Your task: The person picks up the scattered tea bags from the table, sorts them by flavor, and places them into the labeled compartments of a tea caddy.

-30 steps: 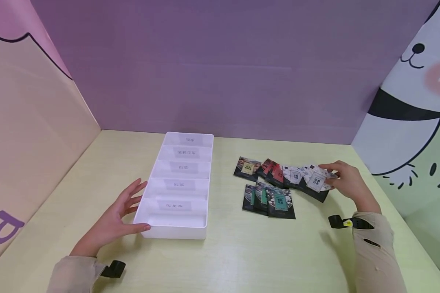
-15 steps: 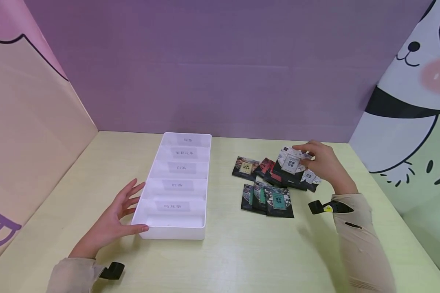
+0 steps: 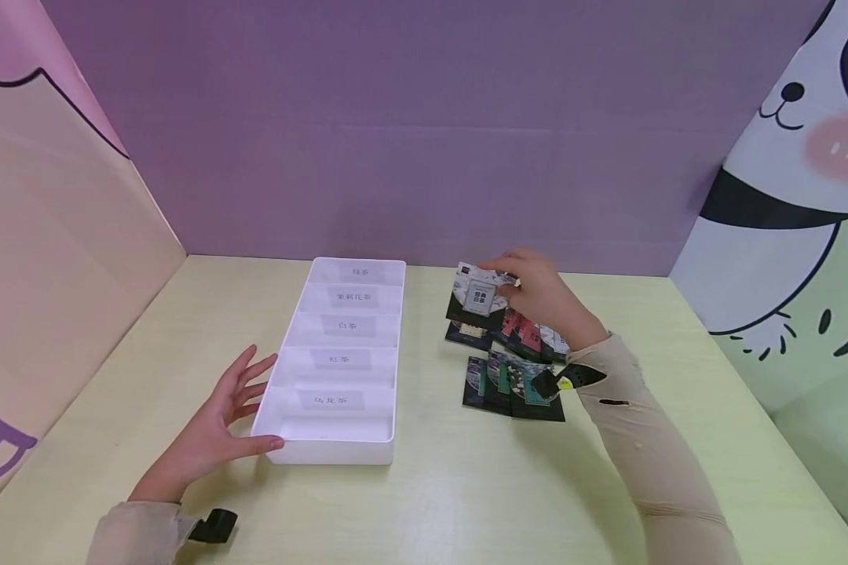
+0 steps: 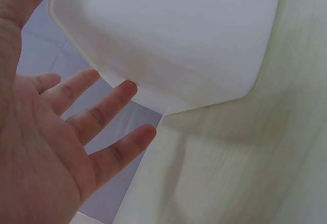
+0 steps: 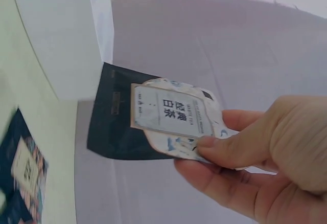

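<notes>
Pale table, your left hand splayed against the divided tray, your right hand pinching a white tea sachet, kinda near the table's far edge.

A pale yellowish surface with a faint wood grain fills the lower half of the head view, its far edge running across the middle of the frame. Left of centre on it lies a white five-compartment box, its long side slanting slightly. Right of centre, three green-labelled packets overlap in a fan; just above them are a cream-labelled packet, overlapping red-labelled packets and, partly hidden, white-labelled packaging.
</notes>
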Tool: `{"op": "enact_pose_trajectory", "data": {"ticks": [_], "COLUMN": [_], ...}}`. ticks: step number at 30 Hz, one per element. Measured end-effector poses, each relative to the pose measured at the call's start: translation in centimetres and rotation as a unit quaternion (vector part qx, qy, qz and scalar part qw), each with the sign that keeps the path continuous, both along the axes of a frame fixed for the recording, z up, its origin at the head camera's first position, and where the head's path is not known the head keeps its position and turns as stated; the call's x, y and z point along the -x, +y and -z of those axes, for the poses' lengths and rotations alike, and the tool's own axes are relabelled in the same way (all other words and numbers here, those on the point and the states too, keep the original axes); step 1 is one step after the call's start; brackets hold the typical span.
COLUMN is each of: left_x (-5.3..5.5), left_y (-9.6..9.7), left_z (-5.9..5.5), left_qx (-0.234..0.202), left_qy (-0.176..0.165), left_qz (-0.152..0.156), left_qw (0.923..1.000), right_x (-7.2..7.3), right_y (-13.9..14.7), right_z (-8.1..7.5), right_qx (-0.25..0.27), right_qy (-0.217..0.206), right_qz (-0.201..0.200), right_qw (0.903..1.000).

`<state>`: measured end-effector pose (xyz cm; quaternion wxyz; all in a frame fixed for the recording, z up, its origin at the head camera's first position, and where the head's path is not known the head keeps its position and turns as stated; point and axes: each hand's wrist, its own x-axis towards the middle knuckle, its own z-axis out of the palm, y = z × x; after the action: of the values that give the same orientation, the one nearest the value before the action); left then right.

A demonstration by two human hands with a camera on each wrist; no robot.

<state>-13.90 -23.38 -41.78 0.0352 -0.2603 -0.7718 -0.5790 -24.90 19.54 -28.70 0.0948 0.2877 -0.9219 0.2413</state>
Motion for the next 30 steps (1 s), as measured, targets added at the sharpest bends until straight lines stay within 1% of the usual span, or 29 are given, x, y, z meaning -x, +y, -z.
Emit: {"op": "enact_pose_trajectory", "data": {"ticks": [6,12,15,20,24,30], "left_x": [0.0,0.1,0.1,0.2,0.0,0.0], "left_y": [-0.1,-0.3,-0.1,0.2,0.2,-0.2], "left_z": [0.0,0.0,0.1,0.3,0.3,0.1], "left_qx": [-0.001,-0.009,-0.011,-0.016,-0.013,-0.009], "left_qy": [0.004,0.020,0.020,0.022,0.019,0.017], "left_qz": [-0.006,-0.006,0.000,0.010,0.004,-0.001], "left_qw": [1.0000,0.9997,0.9997,0.9996,0.9997,0.9998], "right_x": [0.7,1.3,1.4,1.3,1.2,1.2], "right_y": [-3.2,-6.2,-7.3,-9.0,-10.4,-12.0], "right_z": [0.2,0.5,0.6,1.0,1.1,1.2], "right_qx": [0.015,0.038,0.052,0.071,0.081,0.094], "right_qy": [0.037,0.047,0.055,0.055,0.054,0.072], "right_qz": [-0.043,-0.072,-0.084,-0.100,-0.110,-0.120], "right_qw": [0.9983,0.9956,0.9936,0.9909,0.9892,0.9857]}}
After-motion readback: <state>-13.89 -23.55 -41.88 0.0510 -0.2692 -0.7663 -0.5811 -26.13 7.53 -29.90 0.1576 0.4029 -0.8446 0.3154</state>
